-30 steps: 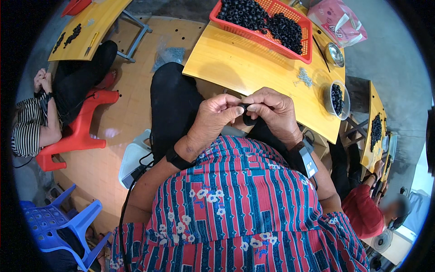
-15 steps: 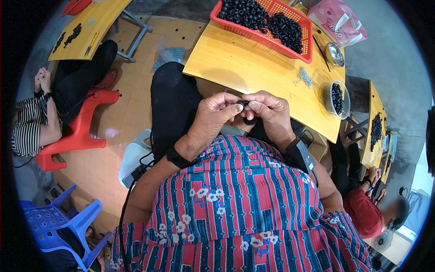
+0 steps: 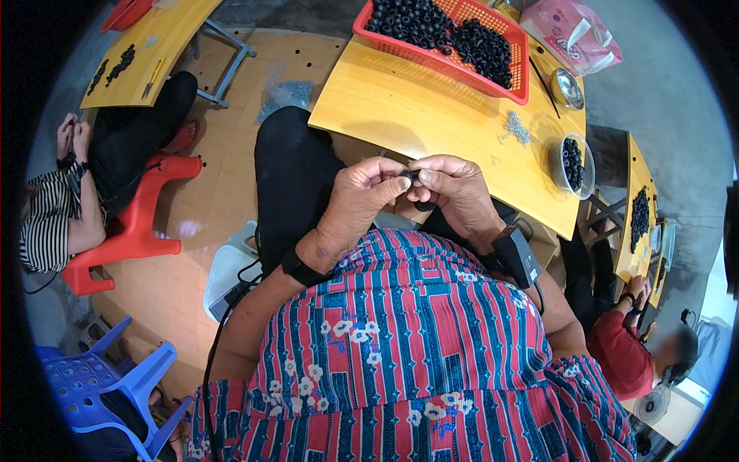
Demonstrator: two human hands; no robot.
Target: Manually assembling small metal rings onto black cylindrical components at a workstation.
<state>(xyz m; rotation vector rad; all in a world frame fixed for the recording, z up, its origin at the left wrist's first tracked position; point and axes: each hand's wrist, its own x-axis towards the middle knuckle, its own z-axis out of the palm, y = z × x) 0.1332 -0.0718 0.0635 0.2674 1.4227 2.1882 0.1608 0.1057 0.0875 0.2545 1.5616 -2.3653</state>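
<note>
A small round black part (image 3: 411, 177) is pinched between the thumbs and fingertips of both hands, just beyond my lap. My left hand (image 3: 362, 192) grips it from the left, and my right hand (image 3: 456, 192) from the right. Another dark piece (image 3: 424, 205) shows below the fingers of my right hand; whether it is joined to the pinched part I cannot tell. The fingers cover most of what is held. Past my hands, the yellow table (image 3: 385, 100) carries a red basket (image 3: 454, 64) full of black ring-shaped parts.
Small clear pieces (image 3: 517, 128) lie loose on the table, near a clear tub (image 3: 590, 173) of black parts and a metal bowl (image 3: 568, 88). A pink bag (image 3: 573, 35) stands behind. Co-workers sit left on a red stool (image 3: 135, 223) and right in a red top (image 3: 620, 354).
Both hands keep their pinch on the black part, with the right wrist turned slightly. The left co-worker's hands have moved apart a little.
</note>
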